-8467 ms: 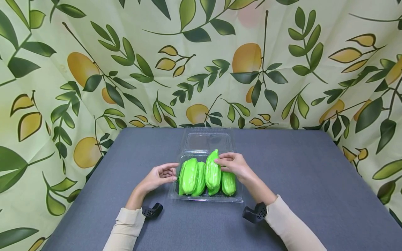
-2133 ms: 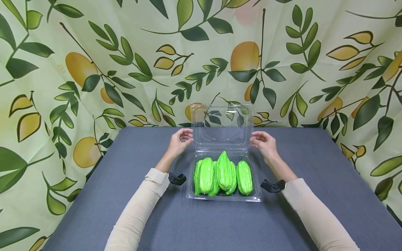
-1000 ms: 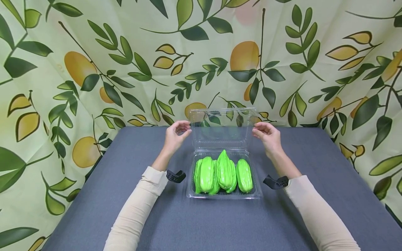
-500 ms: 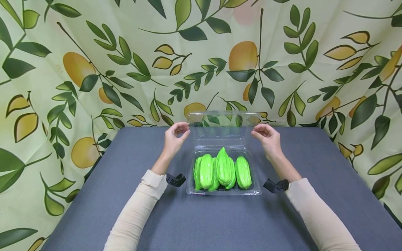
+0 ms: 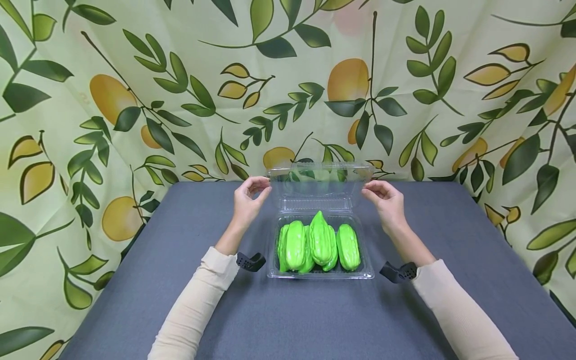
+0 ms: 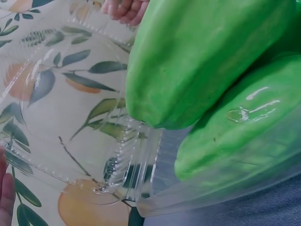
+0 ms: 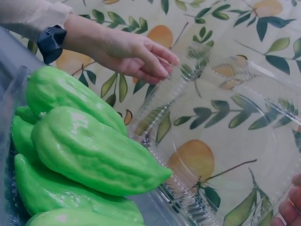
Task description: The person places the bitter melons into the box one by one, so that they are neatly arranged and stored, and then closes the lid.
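Observation:
Several bright green, ridged bitter melons (image 5: pixel 295 245) lie side by side in a clear plastic clamshell container (image 5: pixel 320 275), one on top with its pointed tip towards the back. The hinged clear lid (image 5: pixel 320 187) stands raised behind them, its far edge tipped forward. At the lid's left side my left hand (image 5: pixel 247 200) pinches the edge between thumb and fingers. My right hand (image 5: pixel 386 202) pinches the opposite side in the same way. In the right wrist view the left hand (image 7: pixel 131 54) is at the lid's rim, while only fingertips (image 7: pixel 290 207) of the right hand show.
A grey cloth-covered table (image 5: pixel 315 320) lies under the container and forearms. Behind it hangs a pale curtain (image 5: pixel 288 110) printed with leaves and fruit. Black bands with cameras (image 5: pixel 251 261) are worn on both wrists.
Earlier my right hand held a bitter melon over the container, with the lid lying back. Both hands then took the lid's sides and raised it; over the last second it tips further forward.

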`<state>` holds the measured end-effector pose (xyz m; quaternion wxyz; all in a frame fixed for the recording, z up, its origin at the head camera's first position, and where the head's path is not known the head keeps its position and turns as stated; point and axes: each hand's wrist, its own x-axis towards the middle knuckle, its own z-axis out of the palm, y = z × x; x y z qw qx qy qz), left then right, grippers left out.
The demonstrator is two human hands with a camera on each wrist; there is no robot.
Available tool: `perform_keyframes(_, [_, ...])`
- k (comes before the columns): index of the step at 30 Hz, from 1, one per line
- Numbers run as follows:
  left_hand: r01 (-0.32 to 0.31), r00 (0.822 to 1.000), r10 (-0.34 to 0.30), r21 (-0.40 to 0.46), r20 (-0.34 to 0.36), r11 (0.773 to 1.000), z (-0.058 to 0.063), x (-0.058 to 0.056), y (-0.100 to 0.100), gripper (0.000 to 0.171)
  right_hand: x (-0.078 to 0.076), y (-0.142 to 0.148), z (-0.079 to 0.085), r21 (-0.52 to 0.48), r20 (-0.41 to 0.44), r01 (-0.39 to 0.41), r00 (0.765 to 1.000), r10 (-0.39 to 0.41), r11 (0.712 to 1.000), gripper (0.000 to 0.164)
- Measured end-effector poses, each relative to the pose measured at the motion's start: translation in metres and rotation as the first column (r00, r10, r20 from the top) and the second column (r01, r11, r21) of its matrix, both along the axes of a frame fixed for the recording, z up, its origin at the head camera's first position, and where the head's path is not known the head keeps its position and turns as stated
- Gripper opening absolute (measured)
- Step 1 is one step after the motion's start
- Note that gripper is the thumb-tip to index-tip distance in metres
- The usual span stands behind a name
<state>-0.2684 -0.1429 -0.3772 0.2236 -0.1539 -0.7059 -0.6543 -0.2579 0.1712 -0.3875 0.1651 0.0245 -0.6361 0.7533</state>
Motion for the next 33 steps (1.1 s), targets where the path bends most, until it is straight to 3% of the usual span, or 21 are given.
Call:
perform_keyframes(8, [0.016,0.999,-0.016,0.010,-0.030,1.000,-0.007,0.006,-0.002,0.018,0.014,-0.003,0.004,-0.038,0.020,0.038,0.999,-0.037,0.999,0.021])
perform_keyframes(15, [0.020,0.998,-0.021,-0.011,-0.053,1.000,-0.009,0.013,-0.002,0.016,0.020,-0.005,0.008,-0.128,-0.057,0.046,0.997,-0.054,0.991,0.025])
perform_keyframes(33, [0.037,0.993,-0.040,-0.032,-0.108,0.999,-0.016,0.031,-0.003,0.011,0.038,-0.002,0.015,-0.136,-0.033,-0.016,0.999,0.011,0.991,0.028])
